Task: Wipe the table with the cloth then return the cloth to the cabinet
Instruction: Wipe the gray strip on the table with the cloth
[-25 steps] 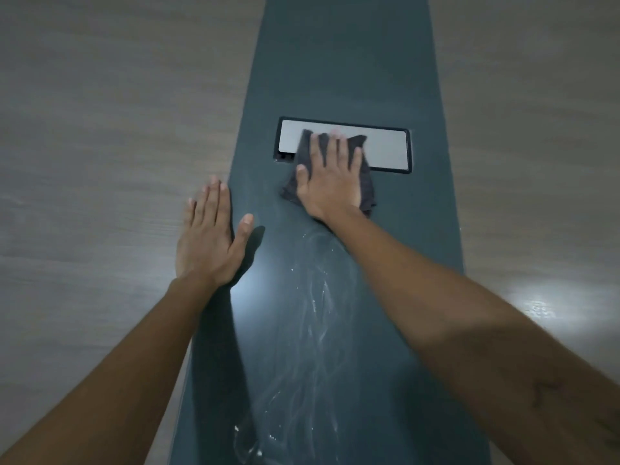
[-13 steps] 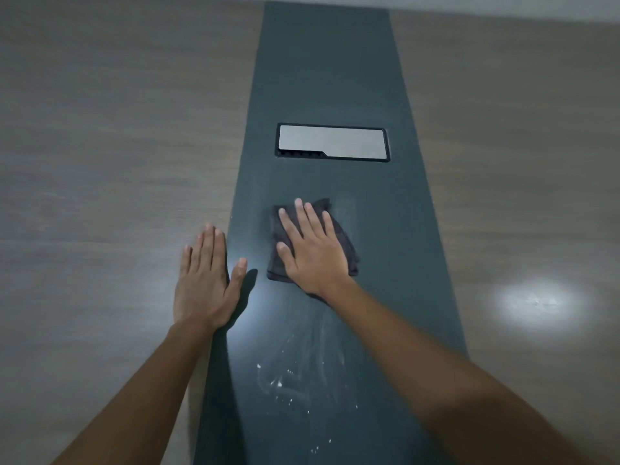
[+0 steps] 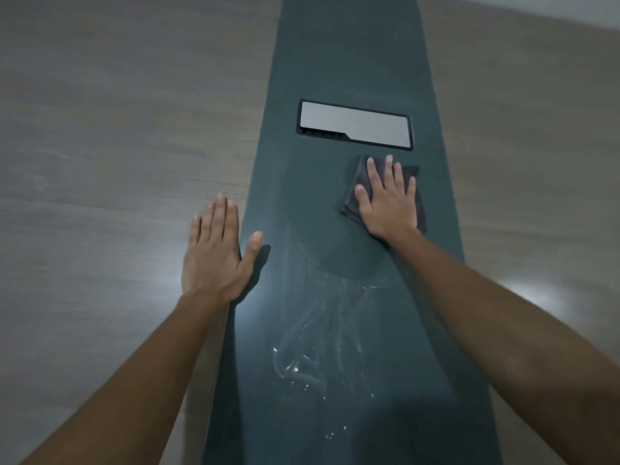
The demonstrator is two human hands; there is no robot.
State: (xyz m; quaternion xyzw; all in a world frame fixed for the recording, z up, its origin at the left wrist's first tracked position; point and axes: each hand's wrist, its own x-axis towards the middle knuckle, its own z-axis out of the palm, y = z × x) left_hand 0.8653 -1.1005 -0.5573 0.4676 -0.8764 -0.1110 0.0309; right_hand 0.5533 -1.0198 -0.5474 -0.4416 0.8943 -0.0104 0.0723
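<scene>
Cloth (image 3: 355,193) lies flat under the right hand (image 3: 389,203), fingers straight, near the surface (image 3: 100,129) midline's hatch (image 3: 355,124); left hand (image 3: 214,250) rests spread. Risk: strokes miss the white streaks (image 3: 312,347) nearer.

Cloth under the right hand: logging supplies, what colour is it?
Dark grey, nearly black cloth, plain with no pattern, seen in the head view.

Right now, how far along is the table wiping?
Partly done. The dark strip around the right hand looks wiped. That hand presses the cloth flat below the grey panel; the left hand rests flat. White smears nearer the person remain, and the cloth is not yet returned.
</scene>
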